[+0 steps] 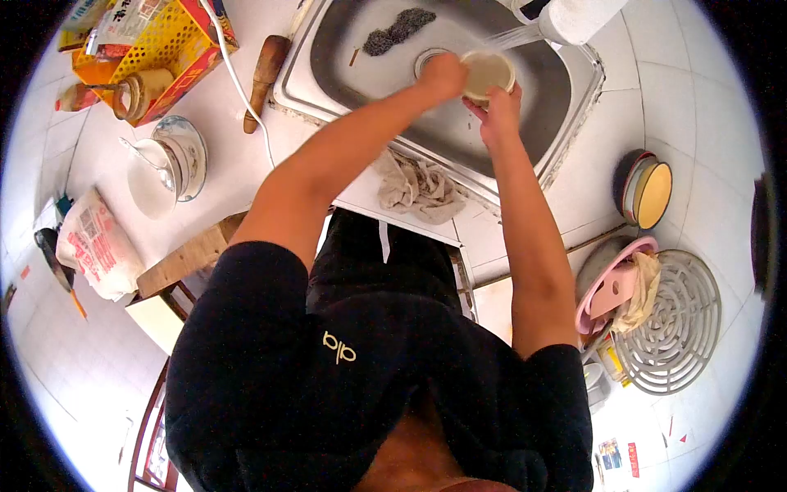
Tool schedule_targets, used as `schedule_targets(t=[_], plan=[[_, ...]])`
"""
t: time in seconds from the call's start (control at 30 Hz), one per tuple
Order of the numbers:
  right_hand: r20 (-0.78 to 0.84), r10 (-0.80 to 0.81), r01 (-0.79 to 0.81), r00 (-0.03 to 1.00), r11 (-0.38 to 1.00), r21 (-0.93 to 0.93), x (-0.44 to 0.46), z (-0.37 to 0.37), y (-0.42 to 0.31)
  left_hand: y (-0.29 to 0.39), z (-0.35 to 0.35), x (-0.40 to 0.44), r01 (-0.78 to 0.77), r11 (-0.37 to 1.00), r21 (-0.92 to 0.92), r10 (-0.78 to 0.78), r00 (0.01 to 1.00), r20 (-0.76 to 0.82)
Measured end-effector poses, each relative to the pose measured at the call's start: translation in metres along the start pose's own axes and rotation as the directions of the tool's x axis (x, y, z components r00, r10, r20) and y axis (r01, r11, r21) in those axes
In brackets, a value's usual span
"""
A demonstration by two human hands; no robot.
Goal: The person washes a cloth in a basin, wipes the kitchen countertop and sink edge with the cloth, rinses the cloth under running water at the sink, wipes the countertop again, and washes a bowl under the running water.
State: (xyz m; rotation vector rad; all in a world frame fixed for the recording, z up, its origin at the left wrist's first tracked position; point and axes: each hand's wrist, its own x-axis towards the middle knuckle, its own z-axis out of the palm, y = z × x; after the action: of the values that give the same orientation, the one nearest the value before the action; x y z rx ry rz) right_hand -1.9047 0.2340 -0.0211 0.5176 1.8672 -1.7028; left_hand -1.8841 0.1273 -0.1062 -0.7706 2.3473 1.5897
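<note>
My right hand (pixel 500 115) grips a pale round bowl (pixel 489 75) by its near rim, with the thumb and fingers around its edge. The bowl is tilted over the steel sink (pixel 545 123), under water running from a white tap (pixel 578 20). Against the bowl's left side is my left hand (pixel 443 77), slightly blurred and closed like a fist; whatever it may hold is hidden. Behind that hand, the drain (pixel 424 62) partly shows. A dark, tangled scouring pad (pixel 399 31) lies on the sink floor at the far left, beside a small brown stick (pixel 354 57).
A crumpled cloth (pixel 420 187) lies at the sink's front edge. Left of the sink are a wooden-handled tool (pixel 266 82), a white cord (pixel 238 82), stacked bowls (pixel 156 176) and a yellow basket (pixel 168 49). To the right stand stacked containers (pixel 643 190), a pink basin (pixel 584 316) and a round rack (pixel 676 328).
</note>
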Motion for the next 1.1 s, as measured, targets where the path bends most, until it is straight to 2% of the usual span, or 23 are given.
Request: schedule_targets(t=[0.03, 0.07, 0.2, 0.27, 0.33, 0.37, 0.43, 0.53, 0.57, 0.67, 0.73, 0.8, 0.87, 0.9, 0.93, 1.0, 1.03, 1.07, 1.1], plan=[[-0.063, -0.061, 0.06, 0.996, 0.998, -0.02, -0.001, 0.004, 0.002, -0.015, 0.018, 0.001, 0.119, 0.961, -0.25, -0.131, 0.991, -0.033], [-0.124, -0.12, 0.115, 0.985, 0.992, -0.047, -0.001, 0.007, 0.005, -0.02, 0.02, 0.002, 0.079, 0.973, -0.216, -0.095, 0.994, -0.063], [0.008, -0.087, 0.087, 0.996, 0.996, -0.001, 0.002, -0.006, 0.013, -0.038, 0.024, 0.008, -0.076, 0.994, -0.079, 0.062, 0.984, -0.165], [0.065, -0.021, 0.025, 0.998, 0.999, -0.049, -0.004, -0.001, 0.011, -0.022, 0.007, 0.008, -0.146, 0.982, 0.121, 0.16, 0.981, -0.109], [0.111, 0.046, -0.041, 0.993, 0.998, -0.041, -0.012, 0.004, 0.007, 0.008, -0.034, 0.009, -0.218, 0.872, 0.437, 0.202, 0.976, 0.084], [0.137, 0.083, -0.078, 0.987, 0.996, -0.039, -0.015, 0.007, 0.007, 0.022, -0.05, 0.003, -0.298, 0.808, 0.508, 0.269, 0.954, 0.131], [0.218, 0.081, -0.056, 0.973, 0.991, -0.119, 0.003, 0.001, 0.012, 0.047, -0.074, -0.005, -0.457, 0.636, 0.622, 0.394, 0.885, 0.247], [0.237, 0.088, -0.044, 0.967, 0.982, -0.183, -0.001, -0.003, 0.002, 0.055, -0.084, -0.014, -0.457, 0.645, 0.612, 0.392, 0.886, 0.249], [0.235, 0.086, -0.04, 0.968, 0.98, -0.193, -0.004, -0.001, -0.006, 0.052, -0.081, -0.01, -0.448, 0.693, 0.565, 0.416, 0.889, 0.193], [0.157, 0.069, -0.064, 0.985, 0.997, -0.038, -0.01, -0.004, -0.016, 0.006, -0.048, -0.002, -0.396, 0.826, 0.401, 0.421, 0.907, 0.027], [0.172, 0.042, -0.033, 0.984, 0.998, -0.051, -0.009, -0.006, -0.02, -0.007, -0.031, 0.0, -0.351, 0.894, 0.279, 0.386, 0.919, -0.081], [0.183, 0.041, -0.035, 0.982, 0.999, -0.035, -0.002, -0.014, -0.019, -0.003, -0.041, -0.009, -0.287, 0.958, 0.023, 0.286, 0.958, 0.038], [0.197, 0.06, -0.062, 0.979, 0.998, 0.007, 0.012, -0.023, -0.017, 0.003, -0.046, -0.028, -0.346, 0.938, -0.004, 0.345, 0.936, -0.068], [0.144, 0.055, -0.053, 0.988, 0.998, -0.022, 0.014, -0.024, -0.016, 0.005, -0.046, -0.036, -0.432, 0.895, 0.111, 0.446, 0.865, -0.232], [0.092, 0.046, -0.042, 0.995, 0.998, -0.051, 0.011, -0.021, -0.019, 0.007, -0.046, -0.041, -0.489, 0.839, 0.24, 0.545, 0.75, -0.375], [0.029, 0.009, -0.004, 1.0, 0.986, -0.17, 0.013, -0.02, -0.019, 0.021, -0.05, -0.054, -0.656, 0.682, 0.323, 0.684, 0.728, 0.035], [0.023, -0.02, 0.025, 1.0, 0.965, -0.26, 0.021, -0.02, -0.014, 0.027, -0.051, -0.057, -0.737, 0.592, 0.326, 0.701, 0.671, 0.244], [0.02, -0.051, 0.055, 0.999, 0.935, -0.349, 0.023, -0.019, -0.015, 0.021, -0.04, -0.05, -0.707, 0.609, 0.358, 0.653, 0.704, 0.279], [0.034, -0.038, 0.048, 0.999, 0.936, -0.35, 0.024, -0.018, -0.016, 0.013, -0.025, -0.039, -0.678, 0.622, 0.391, 0.605, 0.733, 0.309]])
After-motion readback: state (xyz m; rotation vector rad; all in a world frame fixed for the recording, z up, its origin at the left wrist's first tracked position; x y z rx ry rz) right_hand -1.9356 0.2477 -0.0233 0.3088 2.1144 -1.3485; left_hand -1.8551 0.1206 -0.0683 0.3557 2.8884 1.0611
